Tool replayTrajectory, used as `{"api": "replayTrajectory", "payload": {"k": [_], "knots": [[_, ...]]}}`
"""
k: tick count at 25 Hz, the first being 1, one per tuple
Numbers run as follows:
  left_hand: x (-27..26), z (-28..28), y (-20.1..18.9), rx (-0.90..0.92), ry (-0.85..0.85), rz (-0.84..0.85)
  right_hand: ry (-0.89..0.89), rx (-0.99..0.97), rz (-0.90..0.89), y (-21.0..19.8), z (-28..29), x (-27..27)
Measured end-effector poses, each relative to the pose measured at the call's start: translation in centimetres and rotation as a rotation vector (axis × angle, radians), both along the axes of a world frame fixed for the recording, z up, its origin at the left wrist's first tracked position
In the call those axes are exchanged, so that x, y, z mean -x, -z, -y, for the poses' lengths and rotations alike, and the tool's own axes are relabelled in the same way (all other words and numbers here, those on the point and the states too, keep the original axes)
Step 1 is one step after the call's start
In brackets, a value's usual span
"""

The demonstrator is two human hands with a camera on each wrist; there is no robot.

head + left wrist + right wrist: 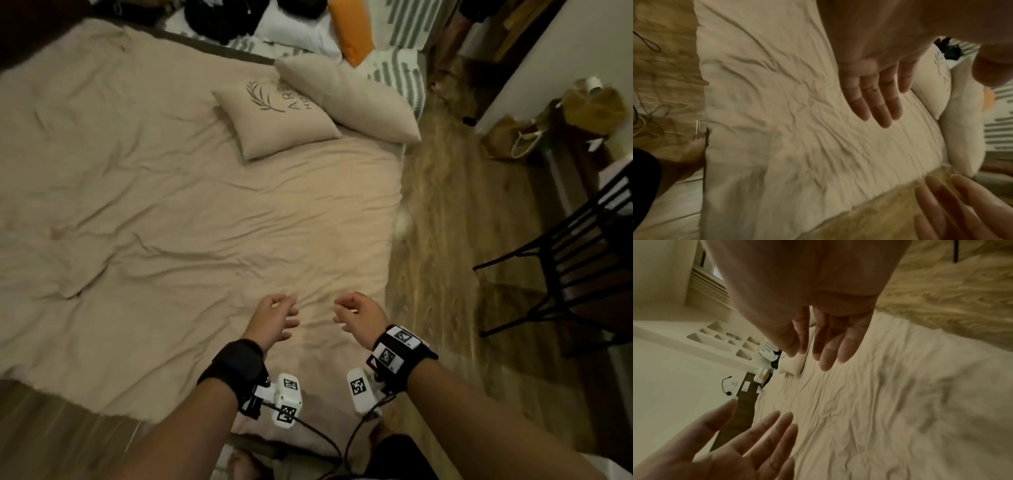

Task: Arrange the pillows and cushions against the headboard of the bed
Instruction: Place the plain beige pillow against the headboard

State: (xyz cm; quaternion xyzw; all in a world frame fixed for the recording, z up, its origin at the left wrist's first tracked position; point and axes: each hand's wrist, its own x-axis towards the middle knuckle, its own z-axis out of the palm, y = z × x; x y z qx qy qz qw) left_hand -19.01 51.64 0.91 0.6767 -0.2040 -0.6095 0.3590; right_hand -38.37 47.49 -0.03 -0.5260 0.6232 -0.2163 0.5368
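Risk, as judged: the plain pillow (346,99) overhangs the bed (171,205) edge at the far right corner; a careless pull on the printed cushion (274,120), which it overlaps, could tip it to the floor (442,240). Both lie flat, far from hands. Left hand (274,320) and right hand (359,315) hover over the sheet, fingers loosely spread, holding nothing.

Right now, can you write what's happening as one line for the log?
left hand: open, empty | right hand: open, empty | both above beige sheet | printed cushion and plain pillow: far right corner, untouched
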Motion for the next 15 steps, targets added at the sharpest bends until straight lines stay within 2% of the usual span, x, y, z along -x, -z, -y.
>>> {"api": "replayTrajectory", "payload": {"k": [5,8,11,15], "knots": [[4.5,5.4,-0.6,-0.092,-0.097,0.197,-0.162,-0.022,0.123,3.9,9.1,2.7],[7.4,9.2,-3.3,-0.129,-0.047,0.218,-0.138,-0.059,0.144,3.6,13.4,6.5],[8.7,14.7,-5.4,-0.056,-0.057,0.240,-0.067,-0.081,0.121,2.6,19.0,10.6],[7.9,18.9,-3.5,-0.107,-0.085,0.228,0.043,-0.222,0.010,5.0,23.6,15.1]]}}
